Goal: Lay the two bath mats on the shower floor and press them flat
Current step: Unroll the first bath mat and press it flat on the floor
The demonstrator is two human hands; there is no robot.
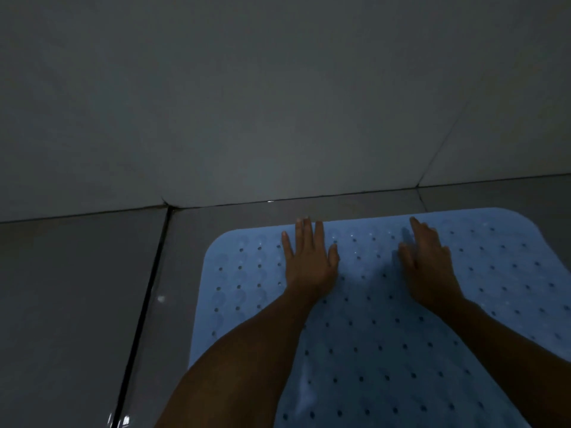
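Blue perforated rubber bath mat (386,319) lies spread on the grey tiled shower floor (77,288), filling the 5 o'clock part of view, far edge near the wall. Only one mat seen; second not in view, judged still to lay. Left hand (309,261) and right hand (429,267): each grip wide open, fingers straight, palms pressing the mat's 12 o'clock edge.

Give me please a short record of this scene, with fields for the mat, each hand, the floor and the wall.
mat: blue, with small holes, lying on the floor, far edge near the wall
left hand: flat on the mat, fingers straight
right hand: on the mat, fingers extended
floor: grey tiles, dark joint left of the mat
wall: pale tiles
second mat: not in view
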